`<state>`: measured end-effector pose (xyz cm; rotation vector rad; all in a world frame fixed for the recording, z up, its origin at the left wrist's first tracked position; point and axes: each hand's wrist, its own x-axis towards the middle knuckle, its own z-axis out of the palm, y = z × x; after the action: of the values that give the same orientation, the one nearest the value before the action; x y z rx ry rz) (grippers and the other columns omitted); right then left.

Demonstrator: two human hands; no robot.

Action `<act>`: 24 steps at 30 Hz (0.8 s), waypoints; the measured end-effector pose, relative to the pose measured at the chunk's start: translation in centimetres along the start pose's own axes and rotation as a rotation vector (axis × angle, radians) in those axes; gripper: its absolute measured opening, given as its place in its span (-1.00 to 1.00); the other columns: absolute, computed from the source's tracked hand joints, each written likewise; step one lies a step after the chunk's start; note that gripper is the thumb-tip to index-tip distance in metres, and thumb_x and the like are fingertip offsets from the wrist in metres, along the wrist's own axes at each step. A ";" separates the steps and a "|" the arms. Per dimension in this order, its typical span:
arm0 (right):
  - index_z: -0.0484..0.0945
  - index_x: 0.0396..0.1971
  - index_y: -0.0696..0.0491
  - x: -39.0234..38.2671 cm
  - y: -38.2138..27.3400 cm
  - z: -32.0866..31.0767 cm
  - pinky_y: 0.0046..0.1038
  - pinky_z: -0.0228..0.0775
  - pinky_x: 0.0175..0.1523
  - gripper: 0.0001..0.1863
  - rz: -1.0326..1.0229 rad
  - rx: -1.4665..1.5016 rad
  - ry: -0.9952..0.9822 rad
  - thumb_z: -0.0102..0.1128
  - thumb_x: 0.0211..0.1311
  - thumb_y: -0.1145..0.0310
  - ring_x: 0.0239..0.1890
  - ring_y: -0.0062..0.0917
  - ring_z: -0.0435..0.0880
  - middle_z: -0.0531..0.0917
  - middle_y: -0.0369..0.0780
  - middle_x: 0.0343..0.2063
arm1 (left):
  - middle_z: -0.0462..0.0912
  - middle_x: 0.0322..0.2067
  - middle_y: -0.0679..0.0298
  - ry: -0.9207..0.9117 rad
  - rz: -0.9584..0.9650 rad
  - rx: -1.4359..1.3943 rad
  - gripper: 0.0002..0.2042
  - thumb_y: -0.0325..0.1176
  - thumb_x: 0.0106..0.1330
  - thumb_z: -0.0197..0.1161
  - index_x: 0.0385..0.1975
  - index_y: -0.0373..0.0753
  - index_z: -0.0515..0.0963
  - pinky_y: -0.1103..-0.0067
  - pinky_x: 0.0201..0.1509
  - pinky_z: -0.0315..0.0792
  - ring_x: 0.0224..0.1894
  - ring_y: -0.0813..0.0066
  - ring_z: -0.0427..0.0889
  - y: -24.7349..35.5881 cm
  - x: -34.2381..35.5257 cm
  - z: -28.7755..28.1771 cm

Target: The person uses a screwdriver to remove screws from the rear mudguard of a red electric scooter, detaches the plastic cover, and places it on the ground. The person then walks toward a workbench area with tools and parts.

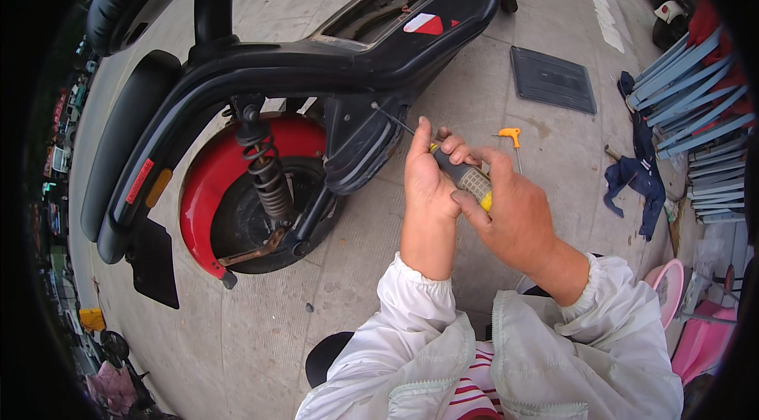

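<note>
A screwdriver (462, 177) with a grey and yellow handle points up-left, its shaft reaching toward a bolt on the black side panel (364, 147) of an electric scooter (285, 64). My left hand (431, 179) is closed around the front of the handle, thumb raised along it. My right hand (510, 222) grips the back of the handle, thumb pressed on it. Left of the panel are the coil shock (263, 167) and the rear wheel's red mudguard (207, 171).
An orange-handled tool (510, 135) lies on the concrete beside a dark rectangular panel (553, 80). Dark cloth (644, 191), stacked grey-blue chairs (696, 96) and pink plastic items (704, 333) are at the right. Parked vehicles (111, 365) line the far left.
</note>
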<state>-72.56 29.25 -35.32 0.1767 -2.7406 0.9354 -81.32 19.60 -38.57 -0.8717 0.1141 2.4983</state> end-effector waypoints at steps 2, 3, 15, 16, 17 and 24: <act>0.29 0.11 0.07 0.0 -0.4 0.2 -0.25 0.51 -0.30 -0.42 -0.043 0.025 0.002 0.33 0.21 0.15 -0.31 -0.15 0.71 0.67 -0.08 -0.35 | 0.15 -0.75 0.54 -0.183 -0.077 -0.034 -0.59 0.13 0.41 0.15 -0.44 -0.10 0.36 0.66 -0.61 0.20 -0.76 0.71 0.08 1.0 1.1 -1.8; 0.29 0.12 0.08 0.0 -0.4 0.1 -0.25 0.51 -0.31 -0.41 -0.025 0.016 -0.007 0.32 0.21 0.14 -0.32 -0.15 0.71 0.68 -0.09 -0.35 | 0.14 -0.76 0.54 -0.313 -0.088 -0.087 -0.58 0.15 0.41 0.14 -0.47 -0.08 0.35 0.67 -0.62 0.18 -0.76 0.72 0.08 1.0 1.7 -2.5; 0.26 0.16 0.10 0.1 0.1 -0.5 -0.26 0.54 -0.28 -0.37 0.086 -0.083 -0.106 0.32 0.22 0.13 -0.30 -0.14 0.74 0.70 -0.04 -0.27 | 0.19 -0.74 0.51 -0.064 0.051 -0.035 -0.58 0.15 0.39 0.16 -0.37 -0.13 0.39 0.69 -0.57 0.23 -0.73 0.72 0.16 -0.8 0.3 -0.6; 0.27 0.13 0.09 0.1 0.0 -0.4 -0.28 0.53 -0.31 -0.38 0.068 -0.075 -0.093 0.33 0.20 0.13 -0.31 -0.17 0.74 0.70 -0.08 -0.28 | 0.20 -0.73 0.51 0.069 0.071 0.048 -0.59 0.13 0.39 0.18 -0.36 -0.13 0.39 0.70 -0.56 0.23 -0.73 0.72 0.17 -0.6 -0.3 0.0; 0.28 0.11 0.07 0.1 0.0 -0.3 -0.30 0.52 -0.34 -0.39 0.051 -0.068 -0.080 0.33 0.18 0.13 -0.32 -0.21 0.74 0.70 -0.13 -0.29 | 0.19 -0.74 0.52 0.043 0.044 0.053 -0.63 0.07 0.40 0.20 -0.36 -0.13 0.39 0.69 -0.57 0.22 -0.74 0.73 0.15 -0.2 -0.3 -0.1; 0.24 0.17 0.10 -0.1 -0.1 -0.5 -0.24 0.52 -0.38 -0.35 0.034 0.042 -0.078 0.28 0.25 0.07 -0.39 -0.14 0.73 0.69 -0.08 -0.34 | 0.12 -0.78 0.54 -0.809 -0.199 -0.466 -0.57 0.20 0.38 0.13 -0.44 -0.07 0.41 0.66 -0.57 0.16 -0.78 0.74 0.04 -0.3 2.7 -4.1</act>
<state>-72.40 29.47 -34.93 0.1781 -2.8051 1.0167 -80.76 20.05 -43.42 0.0383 -0.7999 2.5133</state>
